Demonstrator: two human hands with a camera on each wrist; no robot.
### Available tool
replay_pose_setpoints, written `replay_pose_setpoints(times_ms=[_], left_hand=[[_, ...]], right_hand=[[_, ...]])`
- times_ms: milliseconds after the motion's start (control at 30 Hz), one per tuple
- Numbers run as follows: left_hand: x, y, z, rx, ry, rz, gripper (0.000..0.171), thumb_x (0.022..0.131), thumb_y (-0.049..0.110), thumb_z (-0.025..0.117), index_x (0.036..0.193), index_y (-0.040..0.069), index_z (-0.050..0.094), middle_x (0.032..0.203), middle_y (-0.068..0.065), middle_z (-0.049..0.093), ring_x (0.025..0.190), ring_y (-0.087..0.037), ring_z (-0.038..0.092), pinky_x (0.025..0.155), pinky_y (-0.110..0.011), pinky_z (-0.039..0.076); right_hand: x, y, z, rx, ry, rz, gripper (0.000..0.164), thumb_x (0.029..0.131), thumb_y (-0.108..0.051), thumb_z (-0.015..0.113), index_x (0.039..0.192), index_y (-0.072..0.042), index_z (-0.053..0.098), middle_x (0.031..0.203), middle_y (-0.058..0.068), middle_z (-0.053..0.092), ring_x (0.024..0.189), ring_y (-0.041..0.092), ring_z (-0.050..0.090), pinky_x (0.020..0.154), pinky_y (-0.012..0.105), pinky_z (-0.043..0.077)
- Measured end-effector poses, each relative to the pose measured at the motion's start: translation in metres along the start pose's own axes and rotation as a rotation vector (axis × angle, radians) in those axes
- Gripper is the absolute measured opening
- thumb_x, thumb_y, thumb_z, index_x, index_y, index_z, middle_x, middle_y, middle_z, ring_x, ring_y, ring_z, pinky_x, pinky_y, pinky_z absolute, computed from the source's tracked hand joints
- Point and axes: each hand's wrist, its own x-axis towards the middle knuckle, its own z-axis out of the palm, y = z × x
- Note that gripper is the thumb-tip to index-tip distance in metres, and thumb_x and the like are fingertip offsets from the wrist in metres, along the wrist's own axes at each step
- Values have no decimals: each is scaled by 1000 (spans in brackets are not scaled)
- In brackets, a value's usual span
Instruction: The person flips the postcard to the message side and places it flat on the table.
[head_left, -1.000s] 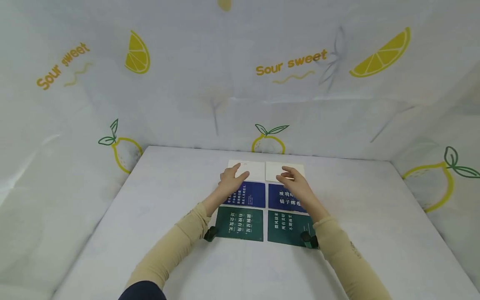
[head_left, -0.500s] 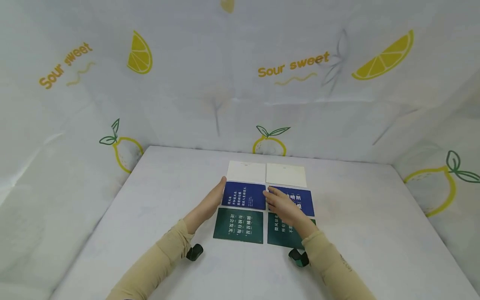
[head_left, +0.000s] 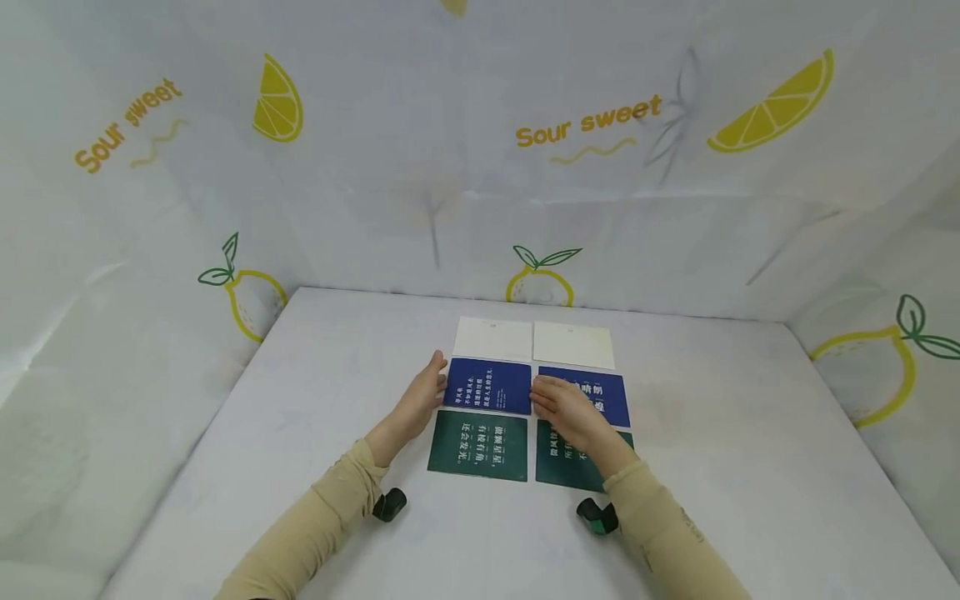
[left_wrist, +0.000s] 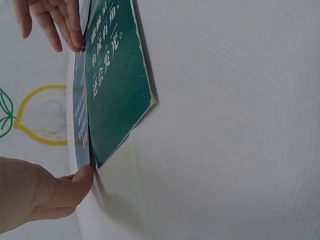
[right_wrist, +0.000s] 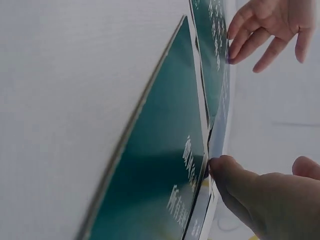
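A blue card [head_left: 487,386] with white lettering lies in the middle row, left column. My left hand [head_left: 417,402] is at its left edge, fingertips against the side. At the opposite edge, the fingertips of my right hand [head_left: 573,412] meet the card, and that hand covers part of a second blue card [head_left: 617,402]. Toward me lie two green cards with white characters, the left one [head_left: 477,446] in full view and the right one [head_left: 564,473] partly under the right forearm. In the left wrist view the left thumb [left_wrist: 82,179] touches the blue card's corner.
Two white cards, a left one [head_left: 492,340] and a right one [head_left: 573,345], form the far row on the white table [head_left: 330,350]. A small dark device sits by each wrist, on the left [head_left: 390,505] and the right [head_left: 597,517]. Lemon-printed sheeting [head_left: 420,217] surrounds the table.
Both hands have come back from above the white cards to the two side edges of the left blue card. In the last half second their fingers have drawn against it.
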Motion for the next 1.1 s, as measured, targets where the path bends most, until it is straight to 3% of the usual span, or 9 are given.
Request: replay_pose_setpoints(times_ms=[233,533,633,733,833,933,1100], left_hand=[[1,-3,0,-18,46,-1,80,95,61,10,144,1,27,148,-26,29,139,-40,27,112,-52,26],[2,-2,-4,-61,140,23,68,100,50,15,139,-2,36,145,-24,35,136,-36,34,110,-49,30],[4,-1,-4,-87,180,42,61,102,43,19,136,-3,40,140,-23,43,130,-33,41,106,-46,36],[5,-2,-4,-90,218,61,45,102,29,32,133,-2,44,133,-20,51,122,-30,49,100,-41,42],[6,-5,-3,-44,247,94,36,95,12,48,129,-1,49,127,-18,57,115,-27,56,97,-37,47],[5,-7,0,3,271,137,41,86,0,57,126,0,53,123,-17,59,111,-25,58,94,-35,49],[5,-9,6,67,320,192,47,77,-5,61,123,2,57,116,-15,61,99,-23,58,85,-31,52]], right_hand=[[3,-1,0,52,24,8,55,102,-17,34,146,7,10,152,26,17,141,37,21,115,42,23],[5,-4,1,39,38,30,54,101,-13,35,146,7,12,150,26,21,138,36,27,116,42,24],[7,-5,1,8,70,20,53,100,-12,38,145,6,18,148,24,25,130,31,35,112,38,27],[8,-5,2,-32,127,7,50,98,-10,43,144,4,26,141,19,33,112,20,40,102,34,31],[10,-5,3,-75,190,-20,49,95,-6,48,141,2,33,126,13,43,100,16,41,96,33,33],[10,-6,5,-154,257,-54,50,91,-3,53,138,0,38,112,9,47,99,17,45,96,34,38],[10,-8,10,-280,334,-99,51,86,0,57,134,0,41,111,12,47,98,21,45,89,33,42]])
